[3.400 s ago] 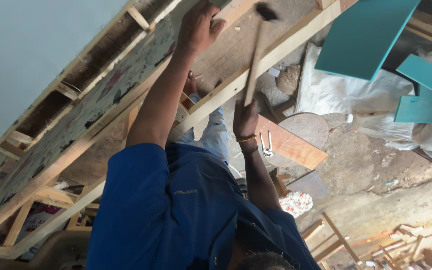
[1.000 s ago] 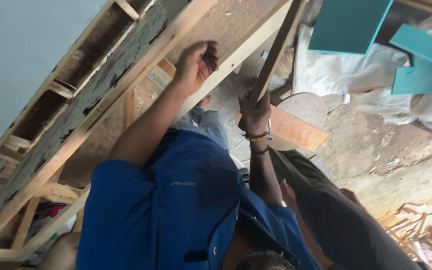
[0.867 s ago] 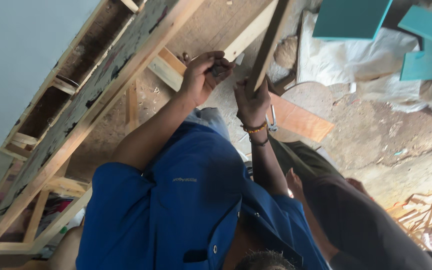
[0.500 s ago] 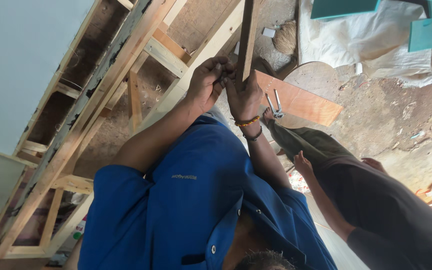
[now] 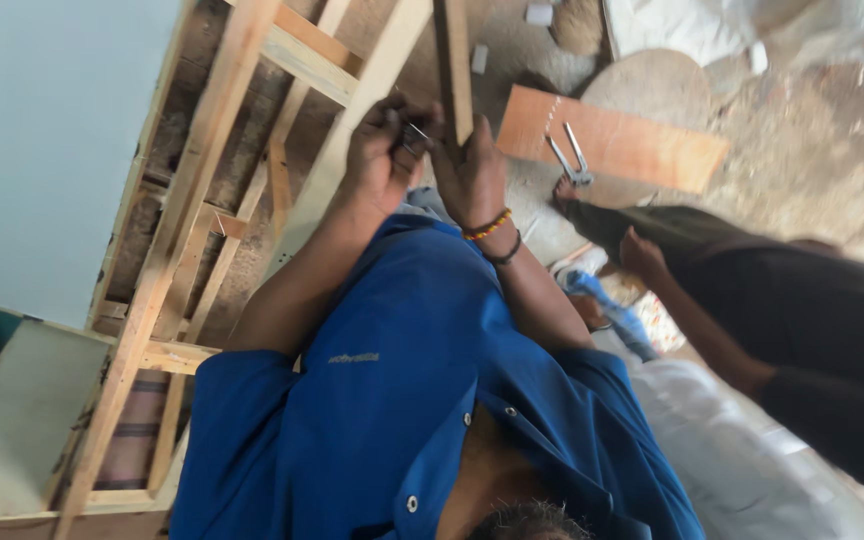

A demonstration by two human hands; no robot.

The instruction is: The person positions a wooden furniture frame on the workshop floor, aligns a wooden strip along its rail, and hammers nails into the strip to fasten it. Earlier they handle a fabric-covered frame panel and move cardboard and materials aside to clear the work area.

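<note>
The left hand point(image 5: 377, 165) pinches a few small dark metal nails point(image 5: 412, 135) between thumb and fingertips, seemingly kept ready just beside the long brown wooden handle point(image 5: 454, 60). The right hand point(image 5: 470, 175) is wrapped firmly around that handle, which runs up out of view, its head hidden. The nails look short, thin and blurred. Left of the handle stands a pale timber frame point(image 5: 202, 200); right of it, another person's hand point(image 5: 642, 255) reaches near an orange-brown board point(image 5: 642, 145).

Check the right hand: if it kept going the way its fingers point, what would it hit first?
Probably nothing new: the right hand already grips the wooden handle, which runs up out of view. Beside it the left hand pinches small metal pieces. Past the fingers lies sandy ground, though depth is unclear.
</note>
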